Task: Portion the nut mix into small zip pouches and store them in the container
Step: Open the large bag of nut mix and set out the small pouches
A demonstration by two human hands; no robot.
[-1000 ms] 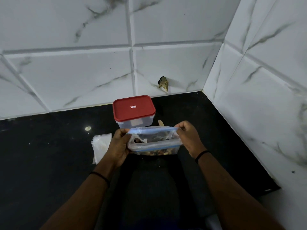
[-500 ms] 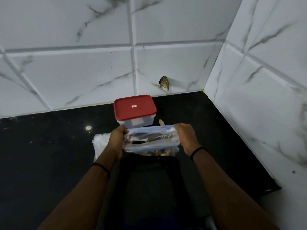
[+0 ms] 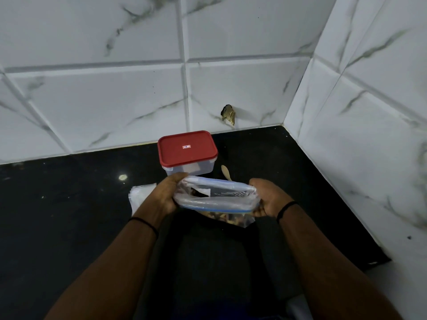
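Both hands on the big zip bag [image 3: 217, 199] of nut mix. My left hand [image 3: 166, 195] grips its left end, fingers curled round the rim. My right hand [image 3: 265, 199] grips the right end the same way, thumb on the near side. Bag mouth is pulled apart between them, blue zip strip running along both lips. Nut mix [image 3: 231, 218] shows through the clear plastic at the bottom, hanging just under the near lip, toward the right hand. Dark thin band on each wrist.

Bag is held above the black countertop [image 3: 57, 215], can't tell if its bottom touches the surface.

Just behind the bag: container [image 3: 188, 153], clear body, red lid on, standing upright near the back wall. Left hand's knuckles sit right in front of it, contact unclear. Wooden spoon [image 3: 226, 172] lies on the counter just right of the container, only its end visible past the bag.

Stack of small clear pouches [image 3: 141, 195] lies flat on the counter, left of my left hand, partly hidden by the wrist.

White marble-pattern tiles [image 3: 115, 100] on back and right walls, a chipped hole [image 3: 228, 114] low in the back wall.
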